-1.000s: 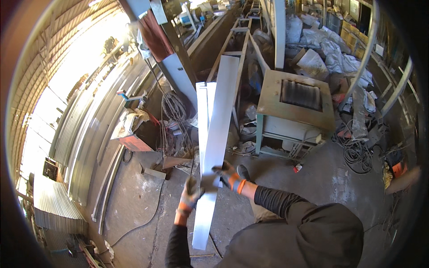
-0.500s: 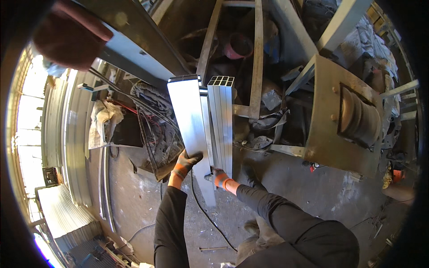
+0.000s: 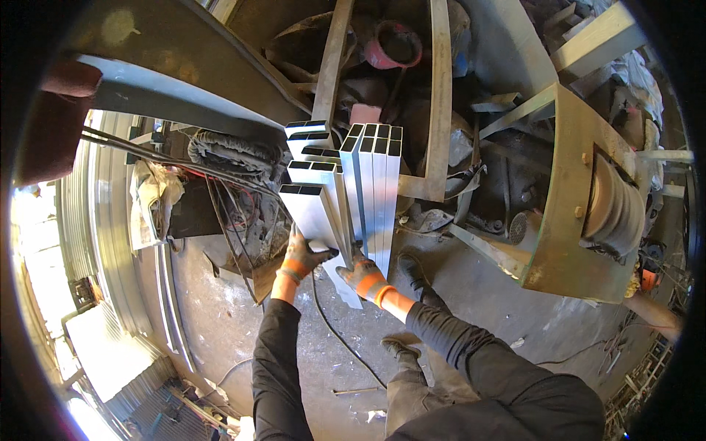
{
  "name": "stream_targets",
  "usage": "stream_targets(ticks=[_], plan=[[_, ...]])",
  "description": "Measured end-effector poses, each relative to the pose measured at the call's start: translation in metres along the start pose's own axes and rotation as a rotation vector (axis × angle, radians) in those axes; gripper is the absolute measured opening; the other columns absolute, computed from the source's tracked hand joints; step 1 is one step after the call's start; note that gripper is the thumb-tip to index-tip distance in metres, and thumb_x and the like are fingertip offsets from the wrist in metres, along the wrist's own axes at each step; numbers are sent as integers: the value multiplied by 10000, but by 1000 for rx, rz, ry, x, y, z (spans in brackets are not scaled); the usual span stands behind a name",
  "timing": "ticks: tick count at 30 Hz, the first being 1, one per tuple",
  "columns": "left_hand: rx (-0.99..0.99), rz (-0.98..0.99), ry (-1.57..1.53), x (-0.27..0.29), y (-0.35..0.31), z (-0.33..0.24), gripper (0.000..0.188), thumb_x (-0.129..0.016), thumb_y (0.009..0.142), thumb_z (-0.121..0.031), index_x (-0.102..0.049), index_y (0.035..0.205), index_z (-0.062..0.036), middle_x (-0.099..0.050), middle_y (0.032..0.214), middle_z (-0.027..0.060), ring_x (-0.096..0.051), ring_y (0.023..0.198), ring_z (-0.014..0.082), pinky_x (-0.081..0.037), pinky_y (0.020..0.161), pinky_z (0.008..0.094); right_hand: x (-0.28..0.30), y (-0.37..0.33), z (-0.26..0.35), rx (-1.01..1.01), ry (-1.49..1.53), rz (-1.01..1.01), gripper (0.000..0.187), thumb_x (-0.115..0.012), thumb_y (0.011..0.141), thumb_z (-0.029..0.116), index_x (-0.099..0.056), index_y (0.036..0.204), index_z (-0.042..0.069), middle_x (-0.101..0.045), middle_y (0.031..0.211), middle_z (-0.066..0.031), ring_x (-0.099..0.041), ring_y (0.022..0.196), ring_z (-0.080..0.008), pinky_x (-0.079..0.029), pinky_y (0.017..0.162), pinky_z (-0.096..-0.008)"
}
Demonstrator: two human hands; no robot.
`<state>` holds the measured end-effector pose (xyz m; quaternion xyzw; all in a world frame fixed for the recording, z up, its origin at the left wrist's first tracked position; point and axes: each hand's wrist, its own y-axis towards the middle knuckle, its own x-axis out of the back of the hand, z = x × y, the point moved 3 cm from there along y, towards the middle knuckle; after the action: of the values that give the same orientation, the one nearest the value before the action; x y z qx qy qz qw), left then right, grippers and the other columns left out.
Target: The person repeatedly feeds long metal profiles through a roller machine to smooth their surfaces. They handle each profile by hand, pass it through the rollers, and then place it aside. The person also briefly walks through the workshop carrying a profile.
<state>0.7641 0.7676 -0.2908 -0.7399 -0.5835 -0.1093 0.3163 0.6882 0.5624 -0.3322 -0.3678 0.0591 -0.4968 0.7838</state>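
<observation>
Several silver rectangular metal tubes stand bunched in front of me, their hollow ends toward the far side and staggered like steps. My left hand (image 3: 303,257), in a black and orange work glove, is closed round the left side of the nearest wide tube (image 3: 312,220), thumb across its face. On that tube's right side, my right hand (image 3: 363,275), gloved alike, is closed with its fingers against the edge near the gap between the stacks. Right beside it, a tight bundle of narrower-looking tubes (image 3: 381,198) leans upright. The tubes' lower ends are partly hidden by my hands.
A metal frame (image 3: 434,110) and a pink bucket (image 3: 390,48) lie beyond the tubes. At right stands a machine with a large roller (image 3: 610,198). Cables and rags (image 3: 239,158) clutter the left, near long metal sheets (image 3: 118,220). A black cable (image 3: 346,345) crosses the floor.
The tubes in my hands now show separate, staggered ends, where one flat face was seen before. The nearest tube's far end sits lower. The whole view has shifted, and both hands still grip.
</observation>
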Motion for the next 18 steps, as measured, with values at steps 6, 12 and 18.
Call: stream_targets(ticks=[6,12,18], plan=[[225,283,-451,30,29,-35,450,-1021,748,-20,-814,1147,9,-858,1076,75,-802,984,172,-643,898,352,-4,12,-5,-83,-58,175,1012,-678,1055,605,-303,1773,-2,-482,1727,-324,-535,1544,-487,-453,1282,-470],[211,360,-387,23,36,-28,578,-1045,713,-20,-793,1232,-3,-849,1121,67,-781,1002,167,-645,908,376,11,5,-2,19,-62,176,917,-701,1060,567,-388,1748,48,-493,1728,-300,-535,1545,-476,-444,1288,-485],[144,276,-410,23,-28,-25,732,-1117,618,-135,-785,1264,-39,-836,1097,62,-785,1025,182,-653,935,392,21,-26,-9,256,8,-40,1130,-893,919,499,-308,1772,44,-406,1776,-279,-468,1591,-455,-400,1320,-473]])
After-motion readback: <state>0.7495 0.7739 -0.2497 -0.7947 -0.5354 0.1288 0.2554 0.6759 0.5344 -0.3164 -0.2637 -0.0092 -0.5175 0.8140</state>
